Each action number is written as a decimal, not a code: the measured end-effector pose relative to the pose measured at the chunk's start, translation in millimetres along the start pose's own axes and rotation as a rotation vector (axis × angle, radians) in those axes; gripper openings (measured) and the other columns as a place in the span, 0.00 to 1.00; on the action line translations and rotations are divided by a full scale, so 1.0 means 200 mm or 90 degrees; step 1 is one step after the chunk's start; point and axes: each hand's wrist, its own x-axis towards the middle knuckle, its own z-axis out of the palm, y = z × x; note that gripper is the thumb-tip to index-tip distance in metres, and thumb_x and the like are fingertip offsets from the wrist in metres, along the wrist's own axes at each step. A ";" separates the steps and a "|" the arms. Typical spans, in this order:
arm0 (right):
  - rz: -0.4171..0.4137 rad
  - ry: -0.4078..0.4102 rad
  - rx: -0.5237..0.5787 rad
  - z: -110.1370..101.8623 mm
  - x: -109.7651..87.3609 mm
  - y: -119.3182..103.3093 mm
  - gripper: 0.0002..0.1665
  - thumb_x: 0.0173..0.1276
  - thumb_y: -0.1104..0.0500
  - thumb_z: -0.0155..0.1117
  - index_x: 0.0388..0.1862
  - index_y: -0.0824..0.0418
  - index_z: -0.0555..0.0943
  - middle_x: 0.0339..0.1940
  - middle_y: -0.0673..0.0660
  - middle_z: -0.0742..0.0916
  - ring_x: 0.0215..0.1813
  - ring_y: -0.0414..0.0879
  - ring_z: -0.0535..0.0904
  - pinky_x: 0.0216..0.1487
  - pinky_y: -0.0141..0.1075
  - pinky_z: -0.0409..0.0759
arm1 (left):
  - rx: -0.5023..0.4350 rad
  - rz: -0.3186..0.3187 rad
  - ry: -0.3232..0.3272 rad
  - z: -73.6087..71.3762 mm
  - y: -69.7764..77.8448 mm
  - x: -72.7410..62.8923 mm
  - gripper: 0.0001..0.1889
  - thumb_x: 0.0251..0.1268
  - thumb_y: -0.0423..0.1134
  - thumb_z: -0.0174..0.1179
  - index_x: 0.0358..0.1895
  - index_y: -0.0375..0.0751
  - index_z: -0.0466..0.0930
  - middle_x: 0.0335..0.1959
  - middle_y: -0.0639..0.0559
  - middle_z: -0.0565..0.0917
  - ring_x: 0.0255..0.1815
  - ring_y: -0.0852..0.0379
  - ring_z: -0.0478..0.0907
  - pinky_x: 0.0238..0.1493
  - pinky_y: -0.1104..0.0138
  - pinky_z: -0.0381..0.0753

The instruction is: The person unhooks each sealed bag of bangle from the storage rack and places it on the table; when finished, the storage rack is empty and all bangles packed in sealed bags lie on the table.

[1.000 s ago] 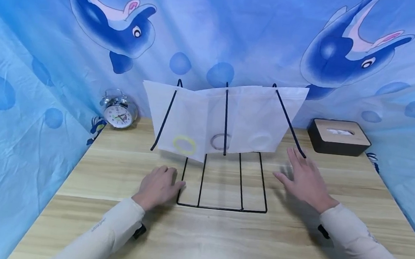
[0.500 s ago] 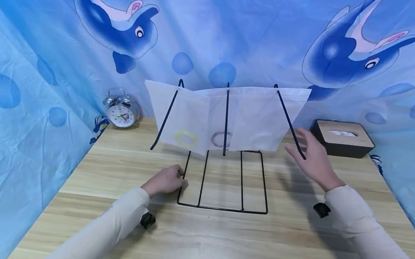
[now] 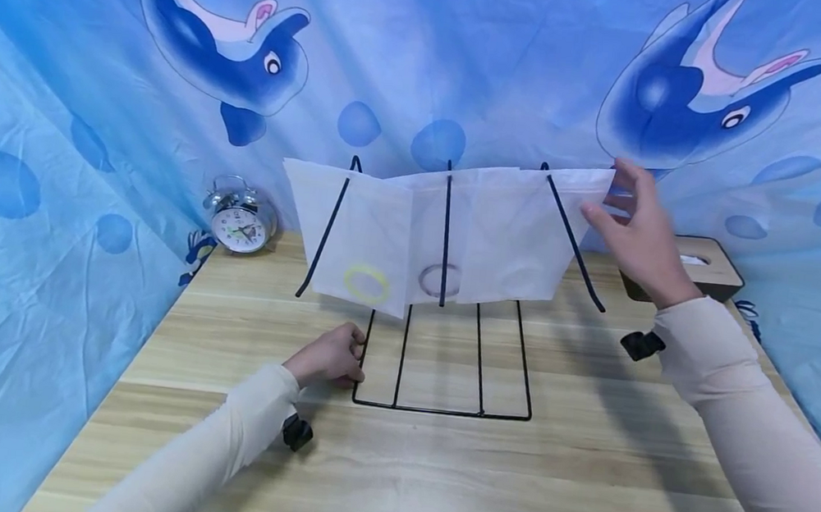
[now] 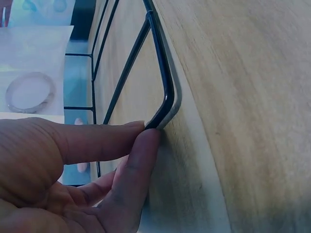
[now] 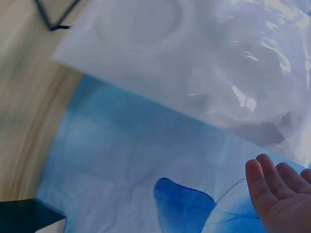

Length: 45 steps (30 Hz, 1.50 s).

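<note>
A black wire rack (image 3: pixel 400 362) stands on the table. From its upper prongs hang several translucent white plastic bags (image 3: pixel 509 232), side by side. A yellow ring (image 3: pixel 367 283) and a greyish ring (image 3: pixel 441 280) show through two of them; a pale ring is fainter at right. My left hand (image 3: pixel 330 355) pinches the front left corner of the rack's base wire (image 4: pixel 163 109) between thumb and finger. At the bags' right edge, my right hand (image 3: pixel 639 228) is raised with fingers extended (image 5: pixel 272 182). Its thumb overlaps the bag from above; contact cannot be told.
An alarm clock (image 3: pixel 239 223) stands at the back left. Behind my right wrist, a tissue box (image 3: pixel 713 269) with a wooden top is partly covered. A blue dolphin-print curtain (image 3: pixel 445 53) hangs behind the wooden table (image 3: pixel 404 478).
My right hand has risen from the tabletop, past the rack's right prong, to the bags' upper right corner. My left hand has closed its thumb and finger on the base wire.
</note>
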 end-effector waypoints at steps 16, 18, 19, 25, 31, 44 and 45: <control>-0.031 0.063 -0.099 -0.12 0.02 -0.06 0.20 0.70 0.61 0.68 0.59 0.67 0.81 0.43 0.60 0.85 0.34 0.30 0.80 0.35 0.18 0.79 | -0.013 0.032 -0.002 0.02 -0.01 -0.05 0.38 0.47 0.14 0.66 0.66 0.27 0.64 0.39 0.43 0.72 0.36 0.51 0.74 0.29 0.63 0.87; -0.029 0.062 -0.087 -0.13 0.02 -0.06 0.19 0.69 0.62 0.69 0.57 0.68 0.82 0.40 0.56 0.85 0.32 0.30 0.81 0.34 0.19 0.80 | -0.015 0.030 -0.004 0.03 -0.02 -0.05 0.38 0.48 0.14 0.66 0.66 0.28 0.65 0.40 0.43 0.72 0.36 0.51 0.74 0.29 0.63 0.87; -0.028 0.061 -0.079 -0.13 0.02 -0.06 0.19 0.69 0.62 0.69 0.56 0.68 0.82 0.39 0.54 0.85 0.32 0.30 0.81 0.34 0.19 0.80 | -0.018 0.030 -0.004 0.03 -0.02 -0.05 0.38 0.48 0.14 0.66 0.66 0.28 0.65 0.40 0.43 0.72 0.36 0.51 0.74 0.29 0.63 0.87; -0.025 0.047 -0.046 -0.15 0.00 -0.07 0.21 0.69 0.61 0.69 0.59 0.67 0.80 0.40 0.52 0.84 0.35 0.33 0.82 0.36 0.20 0.81 | -0.019 0.028 -0.002 0.03 -0.03 -0.06 0.38 0.50 0.15 0.65 0.68 0.30 0.64 0.41 0.44 0.72 0.36 0.51 0.75 0.28 0.63 0.87; -0.032 0.050 -0.096 -0.15 -0.01 -0.09 0.25 0.67 0.56 0.73 0.59 0.65 0.81 0.38 0.53 0.85 0.41 0.36 0.79 0.38 0.22 0.74 | -0.030 0.030 -0.001 0.03 -0.04 -0.06 0.39 0.50 0.15 0.64 0.69 0.30 0.63 0.42 0.44 0.72 0.37 0.51 0.75 0.28 0.63 0.87; -0.059 0.033 -0.112 -0.14 -0.02 -0.09 0.14 0.70 0.61 0.69 0.49 0.67 0.79 0.46 0.67 0.87 0.36 0.27 0.80 0.39 0.19 0.75 | -0.052 0.032 -0.006 0.03 -0.07 -0.08 0.38 0.51 0.15 0.64 0.68 0.31 0.63 0.41 0.44 0.72 0.37 0.52 0.73 0.28 0.62 0.86; -0.056 0.033 -0.114 -0.14 -0.02 -0.09 0.14 0.69 0.61 0.69 0.49 0.67 0.79 0.46 0.68 0.87 0.35 0.27 0.80 0.39 0.18 0.75 | -0.050 0.033 -0.008 0.03 -0.07 -0.08 0.38 0.51 0.15 0.64 0.68 0.31 0.63 0.41 0.44 0.72 0.37 0.52 0.73 0.28 0.62 0.86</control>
